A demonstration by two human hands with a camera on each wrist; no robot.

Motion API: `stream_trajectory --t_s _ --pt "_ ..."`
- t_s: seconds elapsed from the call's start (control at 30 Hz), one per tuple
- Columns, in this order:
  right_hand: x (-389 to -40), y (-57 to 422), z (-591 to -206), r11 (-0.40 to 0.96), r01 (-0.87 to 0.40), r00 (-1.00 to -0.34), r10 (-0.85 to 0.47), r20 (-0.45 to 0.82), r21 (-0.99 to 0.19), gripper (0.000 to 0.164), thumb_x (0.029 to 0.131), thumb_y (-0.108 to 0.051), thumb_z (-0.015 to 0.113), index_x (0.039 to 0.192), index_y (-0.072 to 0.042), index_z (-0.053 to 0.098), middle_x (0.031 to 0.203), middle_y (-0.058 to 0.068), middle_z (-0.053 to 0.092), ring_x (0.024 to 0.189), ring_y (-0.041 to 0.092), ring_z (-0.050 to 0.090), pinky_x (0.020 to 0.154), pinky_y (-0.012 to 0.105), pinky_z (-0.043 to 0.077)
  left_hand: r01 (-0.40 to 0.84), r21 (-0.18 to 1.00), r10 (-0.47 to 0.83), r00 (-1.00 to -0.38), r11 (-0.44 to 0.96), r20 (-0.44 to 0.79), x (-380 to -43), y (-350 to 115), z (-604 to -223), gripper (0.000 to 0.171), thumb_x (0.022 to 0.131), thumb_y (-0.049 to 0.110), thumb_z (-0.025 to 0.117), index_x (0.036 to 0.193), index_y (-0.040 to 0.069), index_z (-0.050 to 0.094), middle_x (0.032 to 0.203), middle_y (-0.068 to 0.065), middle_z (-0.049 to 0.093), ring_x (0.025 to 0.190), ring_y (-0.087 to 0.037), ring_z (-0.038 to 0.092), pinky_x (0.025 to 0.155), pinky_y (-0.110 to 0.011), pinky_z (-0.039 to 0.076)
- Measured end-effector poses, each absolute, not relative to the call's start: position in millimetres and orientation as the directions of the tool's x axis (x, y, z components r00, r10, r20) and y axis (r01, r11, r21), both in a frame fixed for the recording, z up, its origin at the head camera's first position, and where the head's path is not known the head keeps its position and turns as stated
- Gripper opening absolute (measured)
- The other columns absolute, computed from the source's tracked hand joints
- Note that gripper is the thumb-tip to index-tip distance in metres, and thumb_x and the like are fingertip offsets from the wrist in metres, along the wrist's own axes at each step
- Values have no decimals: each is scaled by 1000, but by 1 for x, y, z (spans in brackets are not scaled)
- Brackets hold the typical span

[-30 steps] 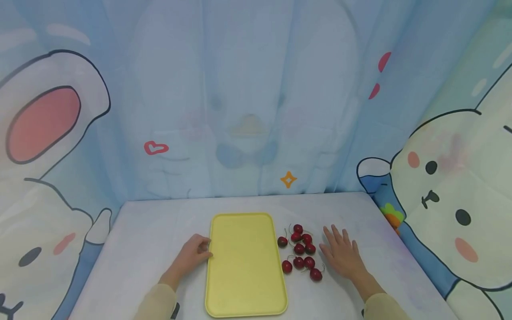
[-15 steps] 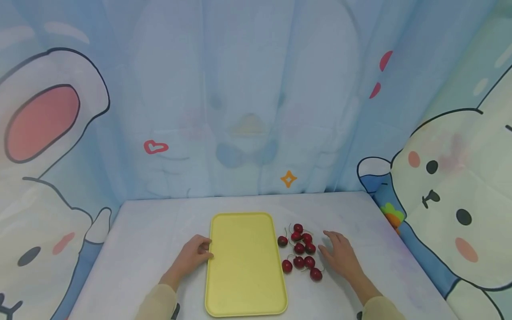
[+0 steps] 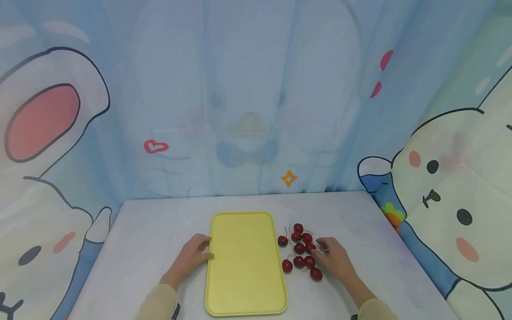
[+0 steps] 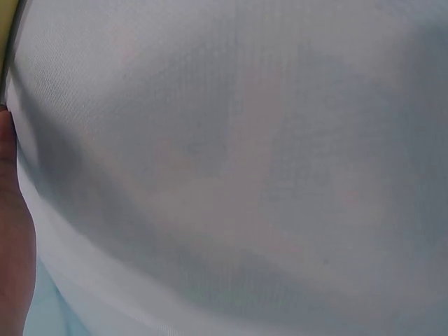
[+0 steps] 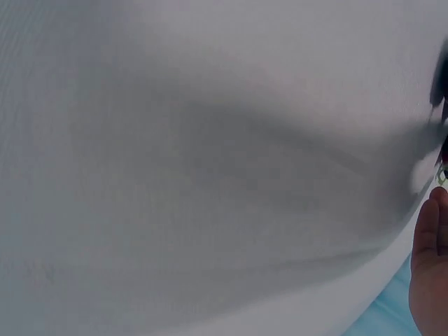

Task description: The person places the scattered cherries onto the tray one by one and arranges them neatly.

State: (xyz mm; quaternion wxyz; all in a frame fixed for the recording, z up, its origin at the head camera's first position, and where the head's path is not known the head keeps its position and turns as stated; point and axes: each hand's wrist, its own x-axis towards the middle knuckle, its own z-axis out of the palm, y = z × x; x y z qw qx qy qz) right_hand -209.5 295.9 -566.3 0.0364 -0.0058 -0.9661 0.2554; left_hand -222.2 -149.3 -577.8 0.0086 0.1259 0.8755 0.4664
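Observation:
A shallow yellow tray [image 3: 246,266] with rounded corners lies on the white cloth. At its left long edge, my left hand [image 3: 194,255] holds the rim, thumb and fingertips right at it. Beside the tray's right edge lies a loose cluster of several dark red cherries [image 3: 299,248], some with thin stems. My right hand [image 3: 335,260] is at the cluster's right side, thumb and fingers apart around the outermost cherry [image 3: 310,247], thumb tip overlapping it. In the right wrist view, only part of the hand [image 5: 428,259] shows at the right edge, below dark cherries.
White cloth covers the table [image 3: 168,218]. A pale blue curtain [image 3: 248,98] printed with cartoon figures hangs behind it and along both sides. In the left wrist view, mostly cloth [image 4: 224,175] shows.
My right hand has moved left to the cherries, its spread fingers drawing together and bending toward the outermost one. My left hand has stayed at the tray's edge.

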Motion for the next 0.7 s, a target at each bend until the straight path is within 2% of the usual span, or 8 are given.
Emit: stream_trajectory --t_s 0.33,0.7 --pt "-214 285 -570 873 24 -998 47 35 -488 42 87 -23 74 120 -1 59 103 10 59 95 25 59 86 44 56 229 801 244 -964 553 107 -223 -152 -579 41 81 15 80 117 3 62 114 -5 60 106 -25 62 95 -36 53" --pt "-217 293 -569 859 32 -998 58 36 -511 37 87 -19 72 117 0 61 102 11 60 94 25 59 83 43 56 240 810 258 -960 535 114 -223 -153 -583 41 83 17 79 118 3 62 115 -6 60 109 -26 62 97 -36 52"
